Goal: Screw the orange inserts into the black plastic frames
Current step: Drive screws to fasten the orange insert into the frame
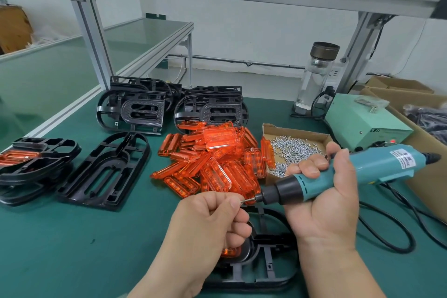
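Note:
My right hand (324, 191) grips a teal electric screwdriver (338, 174) held level, its bit pointing left. My left hand (217, 215) pinches a small screw (242, 201) at the tip of the bit. Beneath both hands lies a black plastic frame (266, 271) with an orange insert (231, 251) seated in it, largely hidden by my left hand. A heap of loose orange inserts (215, 159) sits in the middle of the green mat. Another single black frame (106, 172) lies to the left.
A cardboard tray of screws (295, 147) stands right of the heap. Stacks of black frames (135, 106) sit at the back, and frames with an orange insert (31, 164) at the far left. A green power box (362, 118), a glass bottle (314, 80), cables and cardboard boxes crowd the right.

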The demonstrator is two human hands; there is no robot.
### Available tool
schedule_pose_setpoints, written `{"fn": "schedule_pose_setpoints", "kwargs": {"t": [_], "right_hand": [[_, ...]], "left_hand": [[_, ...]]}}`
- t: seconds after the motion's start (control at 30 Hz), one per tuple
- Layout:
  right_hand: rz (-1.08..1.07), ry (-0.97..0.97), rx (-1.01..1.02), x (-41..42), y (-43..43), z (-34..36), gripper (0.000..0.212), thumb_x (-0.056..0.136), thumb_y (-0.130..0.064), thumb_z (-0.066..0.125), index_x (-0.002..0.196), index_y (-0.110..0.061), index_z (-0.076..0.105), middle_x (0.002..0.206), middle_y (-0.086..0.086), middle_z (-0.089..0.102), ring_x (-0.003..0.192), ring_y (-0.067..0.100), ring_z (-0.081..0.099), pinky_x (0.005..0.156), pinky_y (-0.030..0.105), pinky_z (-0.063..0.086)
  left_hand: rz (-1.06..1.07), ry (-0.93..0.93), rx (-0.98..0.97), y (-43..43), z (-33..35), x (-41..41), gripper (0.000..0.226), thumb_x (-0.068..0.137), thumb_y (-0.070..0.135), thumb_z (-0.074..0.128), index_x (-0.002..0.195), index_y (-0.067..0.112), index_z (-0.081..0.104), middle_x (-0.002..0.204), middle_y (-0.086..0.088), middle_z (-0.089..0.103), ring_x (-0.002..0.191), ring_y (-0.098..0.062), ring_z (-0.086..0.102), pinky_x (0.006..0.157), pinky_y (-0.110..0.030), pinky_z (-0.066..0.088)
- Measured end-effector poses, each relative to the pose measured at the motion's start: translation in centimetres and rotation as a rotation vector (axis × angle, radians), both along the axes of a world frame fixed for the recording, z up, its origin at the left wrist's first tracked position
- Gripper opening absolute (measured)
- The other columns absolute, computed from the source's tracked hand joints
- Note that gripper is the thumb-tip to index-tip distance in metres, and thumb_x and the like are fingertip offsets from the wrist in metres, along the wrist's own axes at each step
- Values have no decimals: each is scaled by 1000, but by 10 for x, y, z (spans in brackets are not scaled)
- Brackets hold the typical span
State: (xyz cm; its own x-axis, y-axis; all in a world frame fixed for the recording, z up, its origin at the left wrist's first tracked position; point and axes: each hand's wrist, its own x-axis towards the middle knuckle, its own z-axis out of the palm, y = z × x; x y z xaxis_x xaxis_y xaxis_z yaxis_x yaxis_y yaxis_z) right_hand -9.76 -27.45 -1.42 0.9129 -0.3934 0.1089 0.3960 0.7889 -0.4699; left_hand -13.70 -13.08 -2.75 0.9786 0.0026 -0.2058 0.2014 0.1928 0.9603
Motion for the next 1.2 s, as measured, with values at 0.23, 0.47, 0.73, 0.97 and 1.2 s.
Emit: {"fn": "schedule_pose_setpoints", "kwargs": {"t": [0.23,0.47,0.73,0.97,1.2], "right_hand": [[9,-11,10,0,2,-1,8,88,-32,54,93,-26,54,63,-13,46,48,1,44,58,18,46],[22,-11,46,-1,4,-1,11,85,-33,56,93,-26,54,63,-13,47,48,1,45,58,18,46],[34,-14,42,-1,6,-2,7,86,-32,55,89,-25,55,63,-12,46,48,2,45,58,17,46],[-5,9,38,0,0,-3,10,86,-34,55,91,-25,54,63,-12,45,48,1,44,59,18,46],[-8,23,19,2,-1,-4,13,82,-34,59,90,-25,54,62,-13,45,47,2,44,58,18,47]], "left_hand": [[-36,-44,155,4,4,2,24,91,20,59,71,11,67,59,-7,68,50,-13,61,49,-19,49],[-15,-52,155,0,3,-1,31,91,25,57,64,9,64,53,-7,64,45,-12,56,45,-18,46],[-42,-93,196,7,3,2,27,88,21,62,62,15,70,57,-6,67,49,-12,59,47,-17,48],[-54,-123,148,17,4,2,16,86,20,64,100,26,67,80,0,74,60,-12,66,53,-18,50],[-70,-248,815,67,-8,1,21,79,24,73,82,43,66,78,17,67,72,8,59,63,-2,41]]}}
